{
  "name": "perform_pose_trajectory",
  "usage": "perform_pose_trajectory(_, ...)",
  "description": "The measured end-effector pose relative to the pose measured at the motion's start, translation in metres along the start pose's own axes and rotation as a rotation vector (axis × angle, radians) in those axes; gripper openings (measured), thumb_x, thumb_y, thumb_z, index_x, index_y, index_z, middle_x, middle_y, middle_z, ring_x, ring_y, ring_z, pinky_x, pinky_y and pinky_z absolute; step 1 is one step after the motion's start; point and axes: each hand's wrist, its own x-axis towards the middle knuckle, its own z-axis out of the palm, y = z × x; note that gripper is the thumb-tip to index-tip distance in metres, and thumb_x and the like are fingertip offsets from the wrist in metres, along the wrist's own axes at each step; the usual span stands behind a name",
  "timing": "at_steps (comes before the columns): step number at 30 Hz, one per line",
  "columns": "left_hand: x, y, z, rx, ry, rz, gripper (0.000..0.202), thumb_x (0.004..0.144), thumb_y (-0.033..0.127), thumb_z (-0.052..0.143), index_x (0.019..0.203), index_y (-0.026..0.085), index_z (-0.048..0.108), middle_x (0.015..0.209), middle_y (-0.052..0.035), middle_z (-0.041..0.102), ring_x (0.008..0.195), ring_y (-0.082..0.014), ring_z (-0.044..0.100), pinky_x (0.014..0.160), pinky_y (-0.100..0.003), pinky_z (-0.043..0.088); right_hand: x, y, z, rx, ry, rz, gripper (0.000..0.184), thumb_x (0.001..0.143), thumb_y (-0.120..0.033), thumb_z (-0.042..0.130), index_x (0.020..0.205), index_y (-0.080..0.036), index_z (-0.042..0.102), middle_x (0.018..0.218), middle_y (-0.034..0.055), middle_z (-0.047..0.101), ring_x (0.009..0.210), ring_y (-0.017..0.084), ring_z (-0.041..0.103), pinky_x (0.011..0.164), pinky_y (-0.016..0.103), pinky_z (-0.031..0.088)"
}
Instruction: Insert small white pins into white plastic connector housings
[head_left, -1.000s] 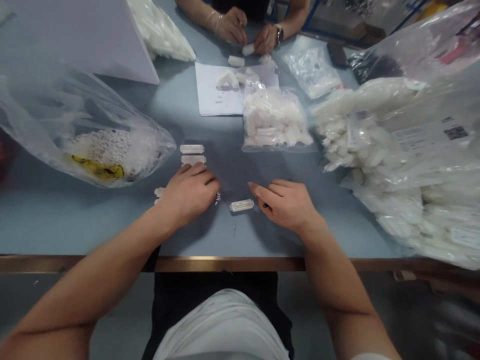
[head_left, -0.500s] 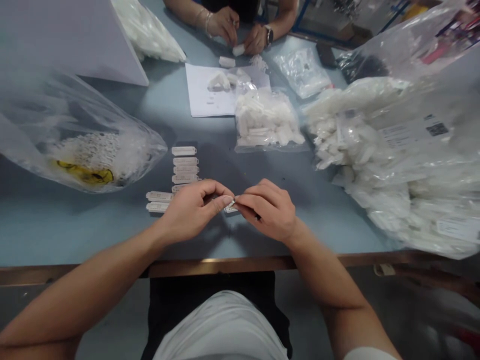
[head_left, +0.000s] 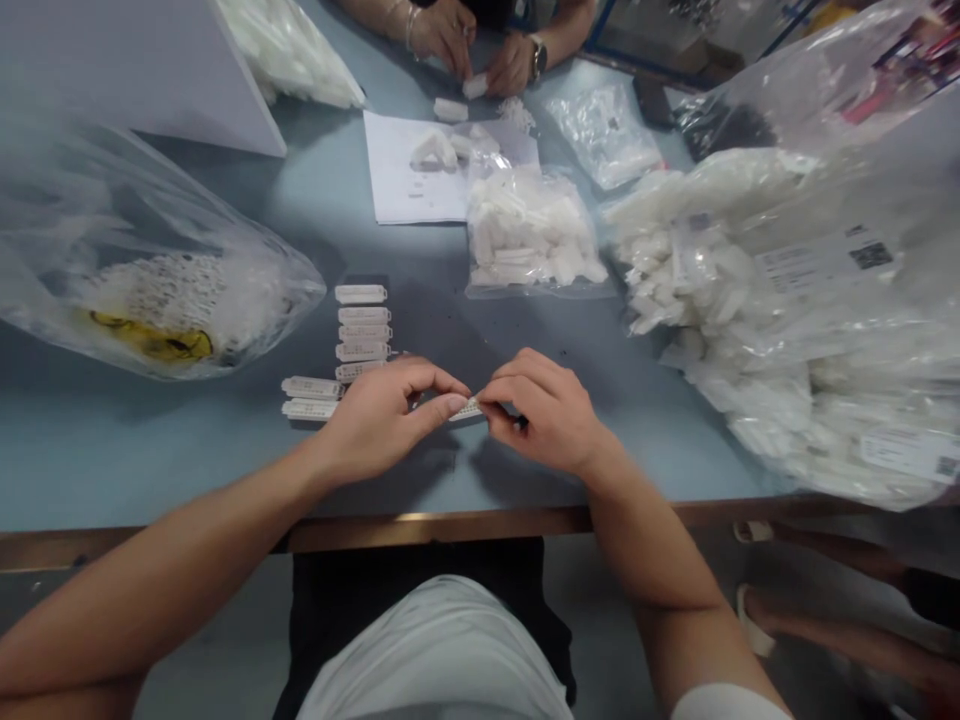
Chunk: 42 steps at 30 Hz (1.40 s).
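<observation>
My left hand (head_left: pixel 382 412) and my right hand (head_left: pixel 544 410) meet just above the blue-grey table (head_left: pixel 225 450), near its front edge. Both pinch the same small white plastic connector (head_left: pixel 469 408) between thumb and fingers, one at each end. Left of my left hand, several finished white connectors (head_left: pixel 362 333) lie in a neat column, with two more (head_left: pixel 310 398) side by side below them. A dark thin item shows under my right fingers; I cannot make it out.
A clear bag of white parts (head_left: pixel 150 290) lies at the left, a small bag (head_left: pixel 529 235) in the middle, and large bags (head_left: pixel 787 310) fill the right. Across the table another person's hands (head_left: pixel 480 50) work beside a paper sheet (head_left: pixel 409 170).
A second ago both hands lay apart on the table with the connector between them. They have come together and lifted it, and the column of connectors is uncovered.
</observation>
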Motion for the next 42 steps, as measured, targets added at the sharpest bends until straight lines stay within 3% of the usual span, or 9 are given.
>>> perform_pose_trajectory(4,-0.001,-0.011,0.009,0.466,0.064,0.314,0.028,0.089,0.042,0.062,0.105,0.02,0.07,0.1,-0.007,0.069,0.096,-0.0238,0.058,0.088,-0.037,0.048,0.001,0.016,-0.011,0.066,-0.206,0.126,0.012,0.083,-0.01,0.059,0.084,-0.02,0.064,0.083,0.0017,0.065,0.079,0.014,0.058,0.072,0.024,0.045)
perform_pose_trajectory(9,-0.003,-0.016,0.019,0.706,0.051,0.367,0.028,0.086,0.04,0.066,0.105,0.019,0.068,0.099,-0.0079,0.067,0.097,-0.0279,0.056,0.084,-0.041,0.049,0.0,0.027,-0.008,0.081,-0.326,0.078,0.011,0.09,-0.015,0.057,0.084,-0.02,0.065,0.082,0.0018,0.065,0.08,0.014,0.058,0.072,0.024,0.043)
perform_pose_trajectory(16,-0.003,-0.015,0.022,0.712,0.02,0.367,0.02,0.088,0.035,0.064,0.099,0.018,0.067,0.089,-0.0069,0.068,0.094,-0.0272,0.056,0.08,-0.04,0.048,-0.002,0.029,-0.003,-0.064,-0.38,-0.03,0.015,0.091,-0.012,0.055,0.087,-0.019,0.067,0.082,0.0023,0.067,0.081,0.016,0.058,0.08,0.028,0.044)
perform_pose_trajectory(27,-0.002,-0.016,0.024,0.728,0.03,0.38,0.019,0.089,0.035,0.061,0.093,0.017,0.066,0.084,-0.0062,0.066,0.091,-0.0269,0.056,0.076,-0.039,0.047,-0.004,0.013,-0.008,-0.332,-0.415,-0.103,0.021,0.093,-0.013,0.047,0.087,-0.017,0.068,0.081,0.0042,0.066,0.085,0.019,0.052,0.063,0.029,0.036)
perform_pose_trajectory(42,-0.002,-0.016,0.024,0.714,0.027,0.378,0.02,0.089,0.035,0.062,0.091,0.015,0.064,0.083,-0.0071,0.064,0.09,-0.0267,0.055,0.078,-0.039,0.047,-0.002,-0.001,-0.012,-0.421,-0.491,-0.13,0.022,0.094,-0.013,0.046,0.089,-0.015,0.067,0.08,0.0069,0.063,0.082,0.02,0.047,0.057,0.033,0.026)
